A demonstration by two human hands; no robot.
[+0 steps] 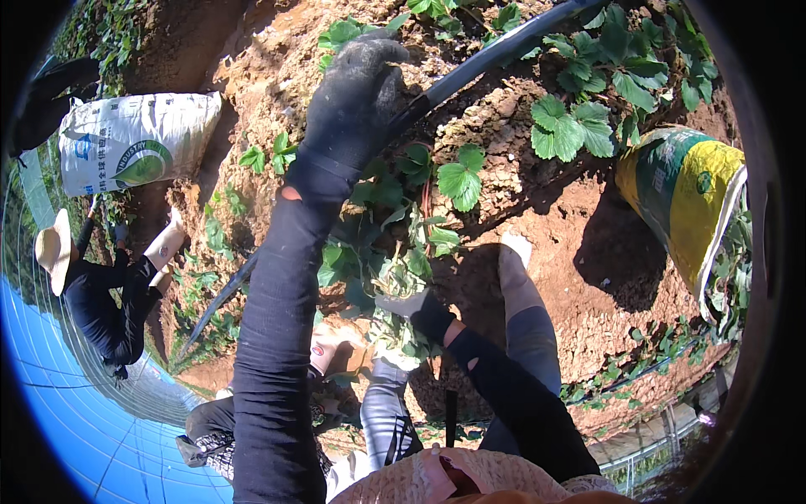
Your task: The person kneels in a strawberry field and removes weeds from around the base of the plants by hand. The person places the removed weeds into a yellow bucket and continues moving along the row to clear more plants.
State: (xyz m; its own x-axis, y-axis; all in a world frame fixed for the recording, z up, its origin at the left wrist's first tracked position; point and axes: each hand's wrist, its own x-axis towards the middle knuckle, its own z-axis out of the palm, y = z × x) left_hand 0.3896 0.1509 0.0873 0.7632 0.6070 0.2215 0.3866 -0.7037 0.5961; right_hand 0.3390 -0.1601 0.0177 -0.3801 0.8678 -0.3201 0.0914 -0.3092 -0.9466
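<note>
My left hand [359, 94], in a dark glove, reaches forward over the planted bed with its fingers curled. A black hose [491, 53] runs beside it and passes beneath my forearm; whether the hand touches or grips the hose cannot be told. My right hand [422, 315], also gloved, is closed around a bunch of withered strawberry leaves [400, 277] low in front of me. Green strawberry plants [463, 179] grow between the two hands, and a larger one [570, 132] stands further right, below the hose.
A yellow and green sack [686, 183] with leaves at its mouth lies on the soil at right. A white printed sack [141, 142] stands at upper left. A co-worker in a straw hat [56, 252] bends at far left; another's patterned clothing [217, 450] shows at lower left.
</note>
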